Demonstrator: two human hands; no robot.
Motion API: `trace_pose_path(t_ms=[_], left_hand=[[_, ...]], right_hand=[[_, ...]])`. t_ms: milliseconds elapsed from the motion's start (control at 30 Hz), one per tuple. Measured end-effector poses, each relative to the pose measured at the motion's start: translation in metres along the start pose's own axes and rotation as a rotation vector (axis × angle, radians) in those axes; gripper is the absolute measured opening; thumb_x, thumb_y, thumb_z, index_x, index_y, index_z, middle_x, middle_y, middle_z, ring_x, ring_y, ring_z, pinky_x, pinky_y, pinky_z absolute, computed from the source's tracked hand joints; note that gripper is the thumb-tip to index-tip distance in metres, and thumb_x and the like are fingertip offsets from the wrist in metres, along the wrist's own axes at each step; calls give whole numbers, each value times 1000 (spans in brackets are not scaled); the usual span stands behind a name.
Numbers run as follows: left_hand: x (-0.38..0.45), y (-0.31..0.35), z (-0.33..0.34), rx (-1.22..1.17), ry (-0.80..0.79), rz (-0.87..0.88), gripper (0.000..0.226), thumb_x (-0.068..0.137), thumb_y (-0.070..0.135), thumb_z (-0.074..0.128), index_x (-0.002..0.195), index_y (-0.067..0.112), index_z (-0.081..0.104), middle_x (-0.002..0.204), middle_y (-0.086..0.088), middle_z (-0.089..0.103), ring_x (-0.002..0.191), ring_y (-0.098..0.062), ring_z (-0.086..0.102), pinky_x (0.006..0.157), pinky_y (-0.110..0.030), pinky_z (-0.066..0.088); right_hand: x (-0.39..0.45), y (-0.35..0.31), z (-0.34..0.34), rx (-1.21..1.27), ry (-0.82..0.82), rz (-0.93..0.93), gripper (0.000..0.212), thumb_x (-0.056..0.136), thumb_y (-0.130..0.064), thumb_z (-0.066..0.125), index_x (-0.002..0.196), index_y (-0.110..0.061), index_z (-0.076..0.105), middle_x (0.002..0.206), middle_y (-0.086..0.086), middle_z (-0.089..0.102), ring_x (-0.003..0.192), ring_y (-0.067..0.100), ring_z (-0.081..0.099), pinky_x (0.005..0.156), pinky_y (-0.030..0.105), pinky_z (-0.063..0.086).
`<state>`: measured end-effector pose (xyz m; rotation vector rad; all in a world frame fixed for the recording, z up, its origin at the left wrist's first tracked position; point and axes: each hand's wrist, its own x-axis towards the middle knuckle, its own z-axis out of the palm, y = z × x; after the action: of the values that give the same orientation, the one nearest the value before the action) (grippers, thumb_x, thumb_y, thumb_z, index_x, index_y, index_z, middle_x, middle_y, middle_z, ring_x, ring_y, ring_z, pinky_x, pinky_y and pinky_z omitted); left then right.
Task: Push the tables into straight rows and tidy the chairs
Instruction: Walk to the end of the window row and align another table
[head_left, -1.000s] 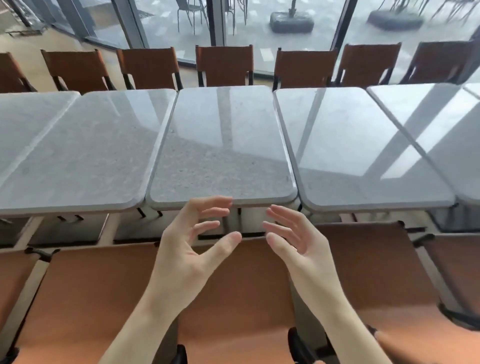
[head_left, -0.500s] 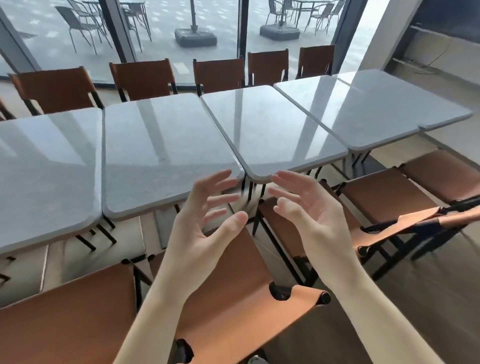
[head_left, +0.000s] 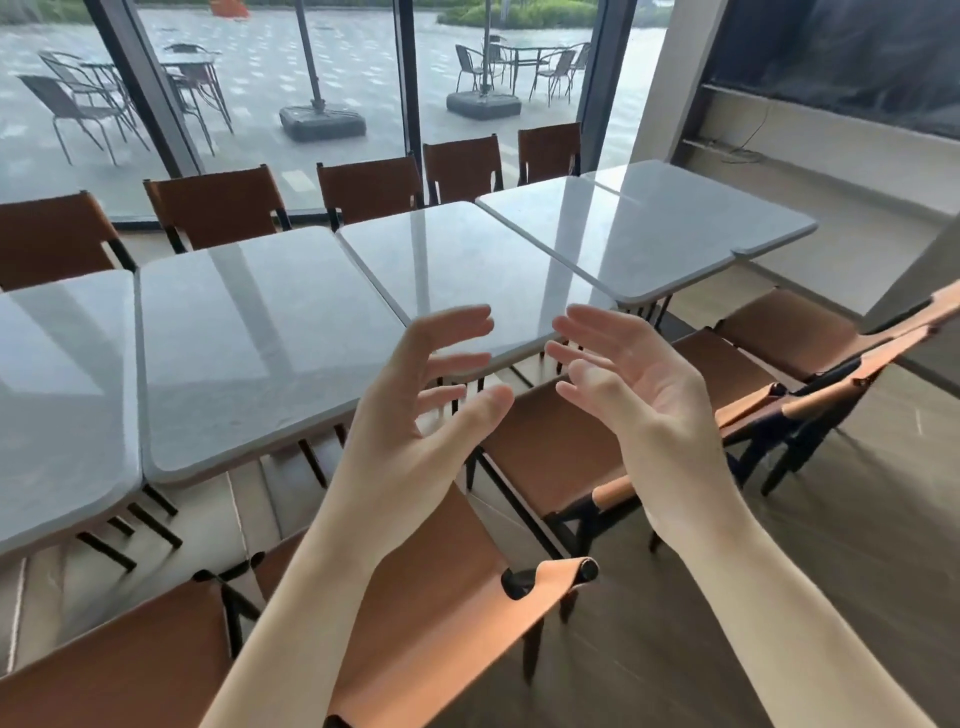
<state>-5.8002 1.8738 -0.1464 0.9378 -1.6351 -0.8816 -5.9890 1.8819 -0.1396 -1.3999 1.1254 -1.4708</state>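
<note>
Hovering empty before the table row (head_left: 270, 332): left hand (head_left: 415, 415), right hand (head_left: 639, 395), fingers spread. Tables abut, nearly straight. Chairs (head_left: 571, 452) nearest the row's end sit skewed, untidied.

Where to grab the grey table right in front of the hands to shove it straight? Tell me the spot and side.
Grip the grey table by its near rounded edge, coming from the chair side, left hand and right hand spread apart. That edge overhangs the legs, faces the person, and is bare, so likely the easiest purchase.

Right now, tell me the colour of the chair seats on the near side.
Tan-orange leather seats on black frames, clearest in the head view.
</note>
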Motion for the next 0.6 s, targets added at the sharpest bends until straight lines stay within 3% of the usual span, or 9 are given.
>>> trace_pose_path(t_ms=[333,467,600], left_hand=[[39,24,105,42,-60,31,42,90,43,59,129,29,58,132,21,62,118,-2,64,97,-33,55],[60,34,171,27,-68,21,34,93,35,61,126,29,60,130,20,64,117,-3,64,99,-39,54],[83,44,241,29,-91,56,36,91,41,60,126,30,60,130,23,63,118,-2,64,98,-37,55]], right_hand=[[12,-6,-119,24,123,-45,32,96,-2,60,120,-23,65,122,-6,71,115,15,68,105,47,50],[22,-7,-193,-19,127,-53,31,95,-4,62,118,-25,67,121,-6,71,116,17,67,106,51,48],[30,-3,-263,-48,130,-55,30,96,-6,63,120,-24,67,121,-7,71,117,16,66,105,50,49]])
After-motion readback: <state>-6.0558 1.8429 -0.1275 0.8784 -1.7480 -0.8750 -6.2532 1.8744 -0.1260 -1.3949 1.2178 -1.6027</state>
